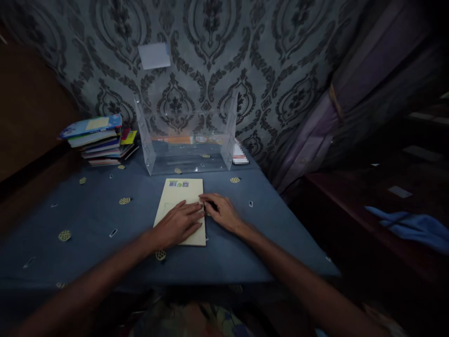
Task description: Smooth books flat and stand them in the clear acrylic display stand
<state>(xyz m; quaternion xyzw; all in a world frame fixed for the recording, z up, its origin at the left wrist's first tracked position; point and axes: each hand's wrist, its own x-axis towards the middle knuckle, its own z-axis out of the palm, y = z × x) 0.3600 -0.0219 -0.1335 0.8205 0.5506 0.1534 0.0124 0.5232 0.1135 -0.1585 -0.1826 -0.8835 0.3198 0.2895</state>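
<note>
A pale yellow book [185,191], with small printed marks and a barcode-like patch along its far end, lies flat on the table. My left hand [175,224] rests palm down across its middle, fingers stretched toward the right edge. At that right edge is my right hand [222,213], its fingers bent, with the fingertips on the cover and the thumb at the side, pinching the edge. Just beyond the book stands a clear plastic rack [189,161] with see-through side panels.
A blue patterned cloth [94,210] covers the table. Several stacked books [101,145] stand at the back left. White papers [240,153], partly blurred out, lie right of the rack. A purple curtain [315,126] hangs at the right, near a blue cloth [410,229].
</note>
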